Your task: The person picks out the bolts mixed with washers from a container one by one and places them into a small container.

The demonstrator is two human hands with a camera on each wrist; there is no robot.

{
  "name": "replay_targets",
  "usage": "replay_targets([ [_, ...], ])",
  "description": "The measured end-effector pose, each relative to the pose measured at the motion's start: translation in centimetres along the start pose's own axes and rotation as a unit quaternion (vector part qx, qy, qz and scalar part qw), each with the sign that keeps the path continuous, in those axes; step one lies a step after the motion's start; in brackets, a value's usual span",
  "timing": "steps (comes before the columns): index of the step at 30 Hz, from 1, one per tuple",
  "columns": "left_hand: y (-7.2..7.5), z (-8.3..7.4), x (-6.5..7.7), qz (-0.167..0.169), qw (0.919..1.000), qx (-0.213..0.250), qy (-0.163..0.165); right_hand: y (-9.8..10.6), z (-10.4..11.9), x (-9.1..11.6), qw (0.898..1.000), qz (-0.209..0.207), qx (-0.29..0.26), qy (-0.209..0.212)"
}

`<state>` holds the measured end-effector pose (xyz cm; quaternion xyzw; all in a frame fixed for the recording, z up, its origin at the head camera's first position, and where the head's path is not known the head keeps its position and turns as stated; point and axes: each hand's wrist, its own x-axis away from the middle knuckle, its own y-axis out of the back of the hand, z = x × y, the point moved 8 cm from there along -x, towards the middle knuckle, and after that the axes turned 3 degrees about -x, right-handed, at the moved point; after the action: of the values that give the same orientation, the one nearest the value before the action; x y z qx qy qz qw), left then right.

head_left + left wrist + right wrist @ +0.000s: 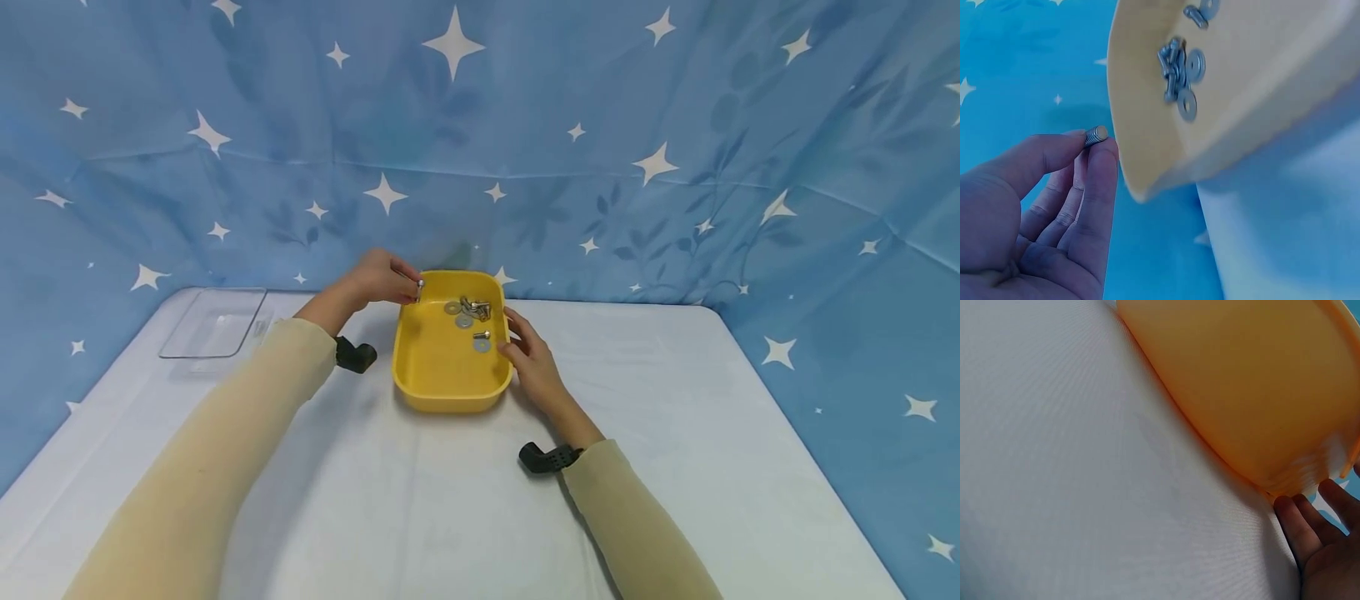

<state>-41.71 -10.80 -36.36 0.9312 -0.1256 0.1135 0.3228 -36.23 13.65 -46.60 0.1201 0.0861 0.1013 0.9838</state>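
Note:
A yellow tray (442, 367) stands on the table, with several small bolts (476, 308) and flat washers (482, 345) in its far right part. Over its far left corner, my left hand (375, 279) pinches one bolt (1096, 135) between thumb and fingertips; the threaded end shows in the left wrist view. My right hand (534, 367) holds the tray's right side, thumb at the rim and fingers along the outer wall. In the right wrist view, fingertips (1285, 503) meet that wall low down, and the thumb is mostly out of frame.
A clear plastic box (213, 325) stands at the table's far left. The table has a white cloth (420, 500). Behind it hangs a blue curtain (525, 125) with white stars, close to the tray's far edge.

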Motion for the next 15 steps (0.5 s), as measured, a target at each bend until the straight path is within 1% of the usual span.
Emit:
replay_targets([
  [3, 1.1, 0.4, 0.5, -0.005, 0.9999, -0.009, 0.000, 0.1, 0.0, -0.1, 1.000, -0.001, 0.002, -0.003],
  [6, 2.4, 1.0, 1.1, -0.016, 0.9998, -0.014, 0.006, 0.2, -0.1, -0.1, 1.000, -0.001, 0.004, -0.005],
  [10, 4.2, 2.1, 1.4, -0.029, 0.9991, -0.027, 0.017, 0.2, 0.0, -0.1, 1.000, -0.003, 0.000, -0.004],
  [15, 6.7, 3.5, 1.9, -0.045, 0.9969, -0.059, 0.025, 0.1, -0.1, -0.2, 1.000, 0.000, -0.001, -0.005],
])
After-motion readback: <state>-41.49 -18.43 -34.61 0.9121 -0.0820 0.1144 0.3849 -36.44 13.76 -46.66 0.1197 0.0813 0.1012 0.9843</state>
